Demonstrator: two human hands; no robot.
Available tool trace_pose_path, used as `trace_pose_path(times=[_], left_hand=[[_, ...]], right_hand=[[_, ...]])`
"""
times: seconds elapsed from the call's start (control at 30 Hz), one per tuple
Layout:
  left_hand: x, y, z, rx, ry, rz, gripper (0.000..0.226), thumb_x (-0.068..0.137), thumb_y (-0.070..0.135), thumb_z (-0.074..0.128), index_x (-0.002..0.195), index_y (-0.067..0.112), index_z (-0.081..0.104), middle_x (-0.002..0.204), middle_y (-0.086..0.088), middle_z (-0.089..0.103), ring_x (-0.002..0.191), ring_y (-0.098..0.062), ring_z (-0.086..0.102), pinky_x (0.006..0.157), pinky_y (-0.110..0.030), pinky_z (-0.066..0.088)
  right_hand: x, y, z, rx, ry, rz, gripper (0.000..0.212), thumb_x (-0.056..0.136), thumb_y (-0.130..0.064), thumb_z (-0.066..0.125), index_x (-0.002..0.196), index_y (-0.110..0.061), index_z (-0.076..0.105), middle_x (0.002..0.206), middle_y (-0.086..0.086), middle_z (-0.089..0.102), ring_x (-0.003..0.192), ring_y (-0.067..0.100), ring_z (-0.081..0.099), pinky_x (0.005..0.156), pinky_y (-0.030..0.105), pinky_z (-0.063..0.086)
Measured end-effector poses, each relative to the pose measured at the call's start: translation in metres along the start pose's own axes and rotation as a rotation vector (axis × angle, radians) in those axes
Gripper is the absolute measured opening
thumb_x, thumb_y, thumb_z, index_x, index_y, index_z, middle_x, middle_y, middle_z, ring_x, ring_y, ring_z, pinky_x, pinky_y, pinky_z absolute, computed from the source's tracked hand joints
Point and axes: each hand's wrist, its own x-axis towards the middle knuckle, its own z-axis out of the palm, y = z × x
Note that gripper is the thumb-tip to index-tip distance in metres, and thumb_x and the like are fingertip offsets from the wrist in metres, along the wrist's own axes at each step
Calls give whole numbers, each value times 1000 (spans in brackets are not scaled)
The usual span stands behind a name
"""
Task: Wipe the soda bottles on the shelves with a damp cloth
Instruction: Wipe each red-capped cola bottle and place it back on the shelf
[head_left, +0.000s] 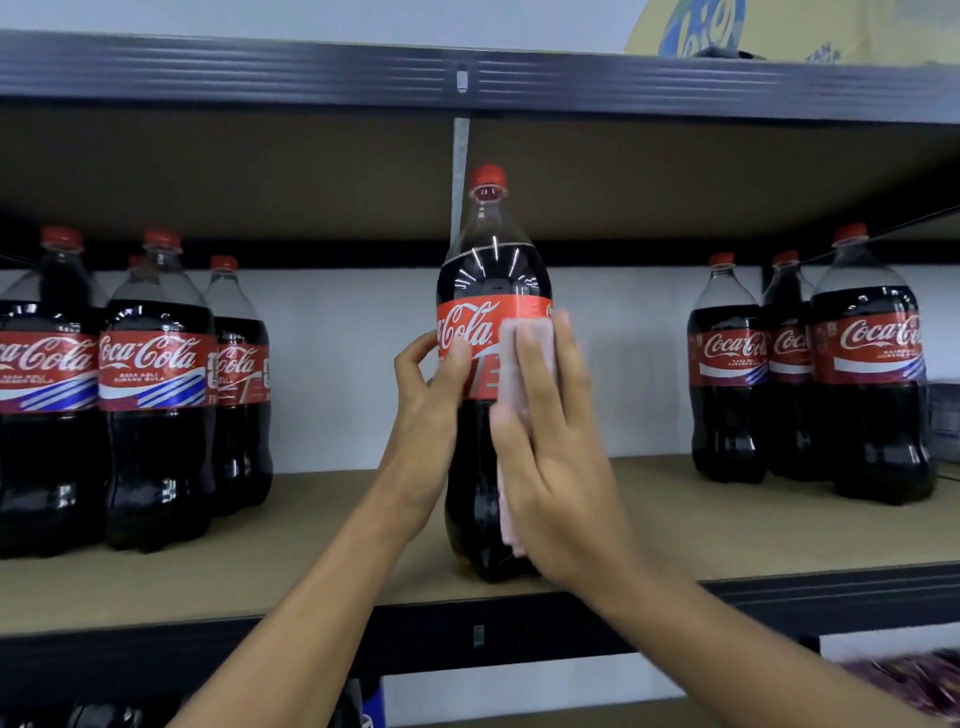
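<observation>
pink cloth (524, 338) is lying under the flat, straight-fingered right hand (556, 467) at frame centre; the left hand (426, 400) is gripping the bottle (493, 280), ideally bracing it firmly.

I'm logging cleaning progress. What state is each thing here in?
Middle bottle: capped, upright, at the front edge of the shelf.
Cloth: pressed flat against that bottle.
Left hand: grips that bottle.
Right hand: flat, pressing the cloth.
Other bottles: capped, upright, untouched.

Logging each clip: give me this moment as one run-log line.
step: wipe centre bottle | left hand: grips bottle at label | right hand: presses cloth flat on bottle | bottle: upright on shelf
</observation>
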Motion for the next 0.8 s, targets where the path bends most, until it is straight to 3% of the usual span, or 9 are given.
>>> trace_pose_path(times=[0.07, 0.13, 0.23, 0.4, 0.5, 0.6, 0.67, 0.73, 0.8], left_hand=[[-2, -1, 1, 19, 14, 20, 59, 85, 69, 63, 133, 40, 42, 115, 6, 72, 102, -11, 75, 91, -38, 58], [-2, -3, 3, 6, 22, 27, 52, 93, 61, 60, 135, 35, 42, 102, 14, 76, 98, -6, 74, 87, -31, 58], [1, -5, 3, -22, 49, 24, 40, 101, 47, 50, 136, 29, 44, 99, 16, 76, 97, -5, 74, 85, -29, 56], [-1, -2, 4, -21, 34, -11, 37, 105, 47, 45, 137, 30, 48, 121, 3, 72, 106, -10, 73, 89, -31, 58], [-2, 0, 4, -24, 44, 0, 34, 107, 42, 43, 138, 28, 49, 119, 2, 73, 105, -9, 73, 89, -29, 59], [-1, 0, 0, -5, 67, 44, 32, 110, 36, 40, 141, 34, 42, 116, 6, 70, 97, -4, 74, 80, -22, 60], [-1, 1, -3, 4, 75, 47, 31, 110, 35, 40, 141, 34, 42, 120, 4, 68, 101, -7, 73, 85, -26, 61], [2, 1, -6, 19, 100, 36, 30, 110, 36, 41, 139, 33, 44, 124, 1, 68, 107, -11, 72, 93, -33, 59], [5, 1, -7, 35, 115, 21, 29, 109, 38, 43, 138, 32, 46, 127, 0, 69, 113, -14, 70, 102, -41, 56]], right_hand=[[-10, 4, -1, -127, -12, -16, 59, 109, -45, 22, 161, -45, -6, 168, -20, -14, 156, 6, -12, 128, 49, 13], [4, 6, -6, -221, 33, -48, 56, 108, -46, 18, 162, -42, 2, 170, -18, -5, 157, 6, -9, 129, 41, 8], [51, -1, -14, 78, 73, 35, 47, 111, -37, 26, 156, -46, 17, 162, -30, 11, 154, -5, 5, 126, 22, 9], [100, -8, -22, 363, 130, 238, 44, 109, -38, 35, 153, -40, 43, 158, -26, 37, 142, -8, 36, 122, 36, 33], [60, -7, -9, 278, 138, 174, 47, 112, -40, 31, 159, -41, 26, 163, -22, 25, 149, -4, 24, 123, 34, 30], [-3, -7, 1, 165, -6, 174, 59, 108, -50, 24, 159, -50, -5, 165, -29, -3, 148, -15, -1, 114, 11, 15], [-23, -11, 0, 131, -92, 201, 63, 103, -55, 22, 156, -54, -14, 161, -35, -17, 144, -21, -14, 109, 7, 6], [-13, -11, -2, 183, -63, 223, 63, 102, -56, 22, 158, -51, -7, 163, -33, -9, 145, -20, -9, 111, 7, 6], [15, -12, -5, 299, 24, 248, 57, 106, -54, 26, 160, -49, 8, 161, -27, 15, 144, -19, 13, 113, 8, 19]])
